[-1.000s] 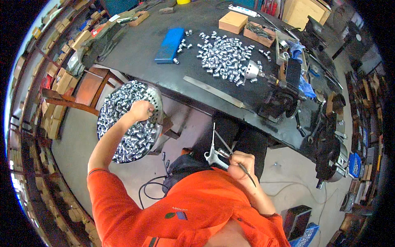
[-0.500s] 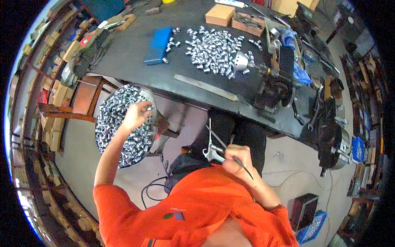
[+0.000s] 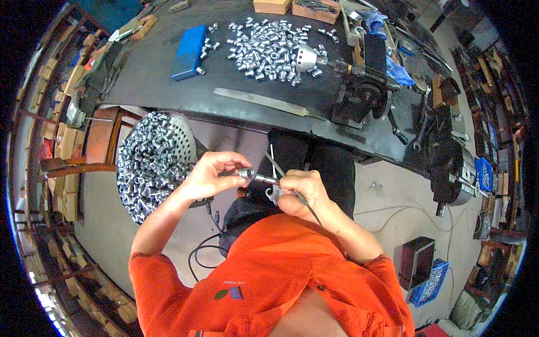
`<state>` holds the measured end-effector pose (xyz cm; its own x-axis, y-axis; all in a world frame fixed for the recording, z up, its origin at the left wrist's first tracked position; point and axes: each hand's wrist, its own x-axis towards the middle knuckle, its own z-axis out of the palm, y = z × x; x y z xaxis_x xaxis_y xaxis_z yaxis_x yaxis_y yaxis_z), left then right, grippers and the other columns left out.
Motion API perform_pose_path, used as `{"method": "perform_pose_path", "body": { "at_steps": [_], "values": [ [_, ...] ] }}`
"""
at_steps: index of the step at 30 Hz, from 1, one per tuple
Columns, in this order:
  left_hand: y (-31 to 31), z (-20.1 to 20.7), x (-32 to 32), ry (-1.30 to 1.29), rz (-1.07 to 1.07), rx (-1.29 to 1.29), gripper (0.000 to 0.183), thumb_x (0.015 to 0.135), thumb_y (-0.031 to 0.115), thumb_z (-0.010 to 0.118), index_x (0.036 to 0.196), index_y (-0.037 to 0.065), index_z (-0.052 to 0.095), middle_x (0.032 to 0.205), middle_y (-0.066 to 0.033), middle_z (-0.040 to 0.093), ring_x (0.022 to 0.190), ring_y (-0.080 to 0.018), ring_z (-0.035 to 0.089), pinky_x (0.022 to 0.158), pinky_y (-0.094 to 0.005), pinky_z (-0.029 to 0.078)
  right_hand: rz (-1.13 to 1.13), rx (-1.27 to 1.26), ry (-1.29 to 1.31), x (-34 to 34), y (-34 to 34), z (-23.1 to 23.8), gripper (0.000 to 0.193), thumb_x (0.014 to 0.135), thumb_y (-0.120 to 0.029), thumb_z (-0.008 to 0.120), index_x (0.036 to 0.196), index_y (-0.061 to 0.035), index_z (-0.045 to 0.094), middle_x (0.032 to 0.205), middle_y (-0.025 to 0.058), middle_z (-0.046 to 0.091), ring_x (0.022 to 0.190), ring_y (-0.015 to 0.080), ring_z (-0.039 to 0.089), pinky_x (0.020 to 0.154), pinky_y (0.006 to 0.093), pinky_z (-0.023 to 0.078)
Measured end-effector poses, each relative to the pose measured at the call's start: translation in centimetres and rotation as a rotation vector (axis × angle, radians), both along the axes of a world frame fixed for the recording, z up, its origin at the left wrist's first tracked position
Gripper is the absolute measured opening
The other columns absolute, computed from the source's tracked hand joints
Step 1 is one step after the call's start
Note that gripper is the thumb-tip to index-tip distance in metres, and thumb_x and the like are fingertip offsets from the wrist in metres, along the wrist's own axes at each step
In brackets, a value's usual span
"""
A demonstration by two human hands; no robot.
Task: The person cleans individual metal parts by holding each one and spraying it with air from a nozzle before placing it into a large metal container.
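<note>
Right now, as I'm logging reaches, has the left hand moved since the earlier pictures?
Yes: the left hand went rightward, from over the perforated bowl toward the right hand.

Sm. lettering (image 3: pixel 233 282) w/ grn/blue logo (image 3: pixel 236 293) on orange shirt (image 3: pixel 269 253) front

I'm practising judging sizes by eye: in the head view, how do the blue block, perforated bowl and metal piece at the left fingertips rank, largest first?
1. Perforated bowl
2. Blue block
3. Metal piece

This is apparent size only; their distances from the camera may differ.
</note>
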<state>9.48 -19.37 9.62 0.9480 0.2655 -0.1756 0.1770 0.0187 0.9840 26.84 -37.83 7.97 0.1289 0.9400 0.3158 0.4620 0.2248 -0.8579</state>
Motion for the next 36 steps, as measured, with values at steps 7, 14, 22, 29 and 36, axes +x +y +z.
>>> {"method": "perform_pose_path", "body": {
  "at_steps": [7, 14, 22, 29, 36],
  "values": [
    [-0.7, 0.6, 0.4, -0.024, -0.083, 0.13, 0.021, 0.085, 0.006, 0.064, 0.104, -0.002, 0.062, 0.075, -0.0045, 0.063, 0.063, -0.0094, 0.06, 0.058, -0.0236, 0.05, -0.085, -0.021, -0.227, -0.8, 0.1, -0.6, 0.017, 0.061, -0.016, 0.067, 0.063, -0.0074, 0.052, 0.062, 0.0124, 0.052, 0.052, 0.0333, 0.055, 0.047, 0.0434, 0.044],
    [-2.8, -0.2, 1.0, 0.082, 0.084, -0.138, 0.019, 0.089, 0.012, 0.06, 0.104, 0.0, 0.06, 0.077, -0.003, 0.063, 0.063, -0.0058, 0.058, 0.051, -0.0191, 0.043, -0.149, -0.026, -0.208, -1.2, 0.2, -0.5, 0.017, 0.061, -0.016, 0.066, 0.062, -0.0062, 0.051, 0.062, 0.0117, 0.052, 0.052, 0.033, 0.054, 0.048, 0.0428, 0.044],
    [-0.1, 0.5, 2.4, -0.071, 0.146, 0.865, 0.021, 0.067, 0.007, 0.069, 0.087, 0.004, 0.062, 0.071, -0.0083, 0.053, 0.059, -0.0246, 0.057, 0.051, -0.0332, 0.044, -0.069, -0.015, 0.025, 1.0, -1.2, 0.1, 0.026, 0.066, -0.017, 0.064, 0.061, -0.0039, 0.042, 0.057, 0.0105, 0.041, 0.05, 0.0278, 0.046, 0.045, 0.035, 0.033],
    [1.3, -2.2, 2.1, -0.183, 0.183, 1.139, 0.026, 0.063, 0.003, 0.069, 0.088, 0.004, 0.062, 0.072, -0.0091, 0.052, 0.057, -0.0287, 0.053, 0.05, -0.0352, 0.043, 0.133, 0.15, 0.059, 0.1, -1.6, 2.6, 0.036, 0.071, -0.025, 0.061, 0.059, -0.0058, 0.033, 0.056, 0.0077, 0.034, 0.047, 0.0265, 0.038, 0.043, 0.0368, 0.026],
    [0.6, -1.4, 2.1, -0.143, 0.005, 1.236, 0.029, 0.063, 0.013, 0.069, 0.09, 0.008, 0.06, 0.079, -0.0079, 0.052, 0.063, -0.029, 0.058, 0.055, -0.0389, 0.047, 0.112, 0.037, 0.186, -0.4, -0.4, 2.2, 0.03, 0.066, -0.016, 0.061, 0.058, -0.005, 0.035, 0.054, 0.0085, 0.032, 0.047, 0.0247, 0.036, 0.044, 0.0357, 0.027]
  ]
}}
